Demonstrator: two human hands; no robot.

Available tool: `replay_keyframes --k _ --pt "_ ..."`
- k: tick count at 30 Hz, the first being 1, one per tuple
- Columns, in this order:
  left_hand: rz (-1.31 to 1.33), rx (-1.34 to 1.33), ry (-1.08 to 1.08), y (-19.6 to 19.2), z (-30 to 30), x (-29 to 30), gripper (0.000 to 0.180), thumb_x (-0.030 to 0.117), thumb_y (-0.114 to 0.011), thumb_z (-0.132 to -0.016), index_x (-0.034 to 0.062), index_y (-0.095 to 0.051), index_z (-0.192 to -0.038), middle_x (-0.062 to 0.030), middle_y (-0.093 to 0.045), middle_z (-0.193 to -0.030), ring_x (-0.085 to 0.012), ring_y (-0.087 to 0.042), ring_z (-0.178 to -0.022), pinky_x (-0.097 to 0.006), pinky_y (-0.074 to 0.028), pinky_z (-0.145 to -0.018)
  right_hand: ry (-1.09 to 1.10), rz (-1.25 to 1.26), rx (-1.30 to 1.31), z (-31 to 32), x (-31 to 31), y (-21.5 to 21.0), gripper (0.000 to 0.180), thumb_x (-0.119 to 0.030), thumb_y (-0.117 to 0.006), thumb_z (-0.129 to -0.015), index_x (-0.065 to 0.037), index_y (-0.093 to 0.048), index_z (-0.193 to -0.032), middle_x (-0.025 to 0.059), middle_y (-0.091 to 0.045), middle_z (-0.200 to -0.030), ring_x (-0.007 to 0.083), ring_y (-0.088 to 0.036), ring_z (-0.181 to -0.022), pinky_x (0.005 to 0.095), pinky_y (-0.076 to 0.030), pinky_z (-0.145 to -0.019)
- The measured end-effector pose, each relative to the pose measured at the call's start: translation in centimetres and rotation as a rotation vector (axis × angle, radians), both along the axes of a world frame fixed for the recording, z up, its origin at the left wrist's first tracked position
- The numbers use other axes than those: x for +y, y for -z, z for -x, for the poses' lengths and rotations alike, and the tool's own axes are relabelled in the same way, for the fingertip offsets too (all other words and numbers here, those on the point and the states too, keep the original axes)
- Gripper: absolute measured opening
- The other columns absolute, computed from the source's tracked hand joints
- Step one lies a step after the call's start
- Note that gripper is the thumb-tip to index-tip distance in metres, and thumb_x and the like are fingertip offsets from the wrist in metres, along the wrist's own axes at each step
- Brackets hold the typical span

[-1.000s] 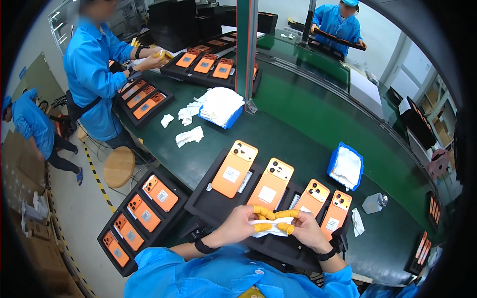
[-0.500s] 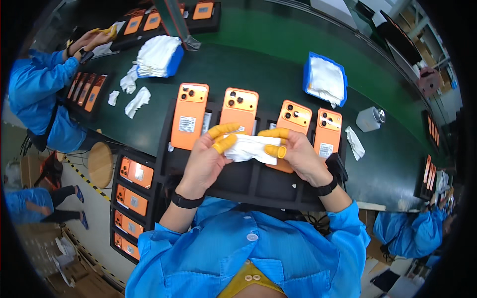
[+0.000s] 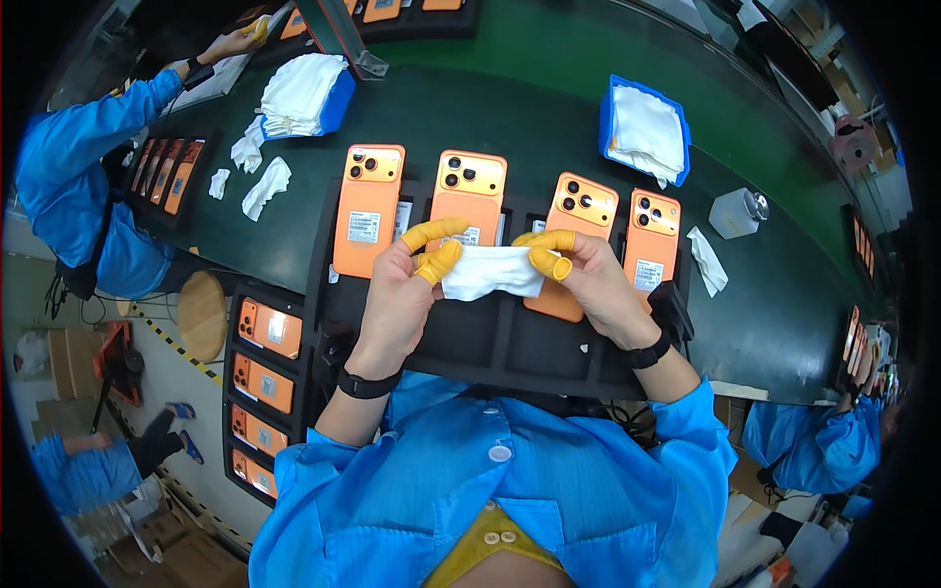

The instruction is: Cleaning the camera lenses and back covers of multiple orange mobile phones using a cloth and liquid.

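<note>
A folded white cloth (image 3: pixel 492 271) stretches between my two hands, above a black tray (image 3: pixel 461 338). My left hand (image 3: pixel 404 279) pinches its left end, and my right hand (image 3: pixel 586 277) pinches the right end; yellow finger cots cover the thumbs and some fingers. Just beyond stand orange phones with their camera sides up: one at the far left (image 3: pixel 370 211), one behind the cloth (image 3: pixel 471 186), one behind my right hand (image 3: pixel 580 206) and one at the right (image 3: pixel 651 240). White labels show on several of them. My hands hide parts of the middle two.
Blue bins of white cloths stand at the left (image 3: pixel 338 103) and right (image 3: pixel 686 147). Crumpled cloths (image 3: pixel 265 188) lie at left; a bottle (image 3: pixel 735 213) and a cloth (image 3: pixel 707 261) at right. Another phone tray (image 3: pixel 235 387) sits lower left. Co-workers (image 3: pixel 93 186) sit on both sides.
My right hand has shifted its grip on the cloth's right end, and the cloth is pulled straighter. The co-worker at left has reached farther forward. The view has shifted slightly.
</note>
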State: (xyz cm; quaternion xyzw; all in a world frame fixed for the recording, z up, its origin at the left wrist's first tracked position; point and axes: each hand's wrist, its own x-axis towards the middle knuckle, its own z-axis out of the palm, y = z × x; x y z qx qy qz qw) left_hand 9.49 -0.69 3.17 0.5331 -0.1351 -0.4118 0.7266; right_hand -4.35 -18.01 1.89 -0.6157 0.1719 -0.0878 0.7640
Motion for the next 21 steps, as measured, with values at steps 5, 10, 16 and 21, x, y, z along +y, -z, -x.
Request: replay_keyframes --k 5,10,16,21 --pt "0.039 0.033 -0.013 0.1 0.2 -0.1 0.029 0.006 -0.057 -0.094 -0.0013 -0.056 -0.121 -0.0119 -0.064 -0.110 -0.0181 -0.065 -0.098 -0.030 -0.056 -0.083 0.009 -0.190 -0.001 -0.1 0.3 -0.7 0.027 -0.017 -0.061 -0.094 0.001 -0.062 -0.114 0.0041 -0.066 -0.105 0.0097 -0.061 -0.098 0.0248 -0.048 -0.089" --pt "0.014 0.026 0.023 -0.9 0.8 -0.2 0.039 -0.001 -0.062 -0.089 -0.0018 -0.051 -0.126 -0.0141 -0.064 -0.110 -0.0187 -0.066 -0.096 -0.030 -0.056 -0.082 -0.090 -0.184 0.132 0.2 0.1 -1.1 0.026 -0.010 -0.065 -0.091 0.003 -0.062 -0.113 0.0066 -0.067 -0.101 0.0098 -0.064 -0.089 0.0222 -0.051 -0.080" --pt "0.044 -0.036 0.085 0.4 1.0 0.8 0.045 -0.007 -0.064 -0.083 -0.0026 -0.050 -0.126 -0.0138 -0.065 -0.108 -0.0199 -0.066 -0.096 -0.030 -0.055 -0.085 -0.155 -0.196 -0.036 1.0 0.6 -1.1 0.018 -0.007 -0.067 -0.088 0.002 -0.065 -0.102 0.0058 -0.065 -0.103 0.0115 -0.062 -0.091 0.0235 -0.050 -0.081" --pt "0.115 0.118 0.187 1.1 4.2 -0.5 0.055 -0.004 -0.066 -0.084 0.0026 -0.041 -0.132 -0.0107 -0.065 -0.105 -0.0185 -0.066 -0.093 -0.030 -0.056 -0.082 -0.152 -0.379 -0.183 3.2 1.8 -1.3 0.017 -0.017 -0.065 -0.089 -0.005 -0.061 -0.101 0.0129 -0.056 -0.124 0.0194 -0.053 -0.115 0.0318 -0.041 -0.101"
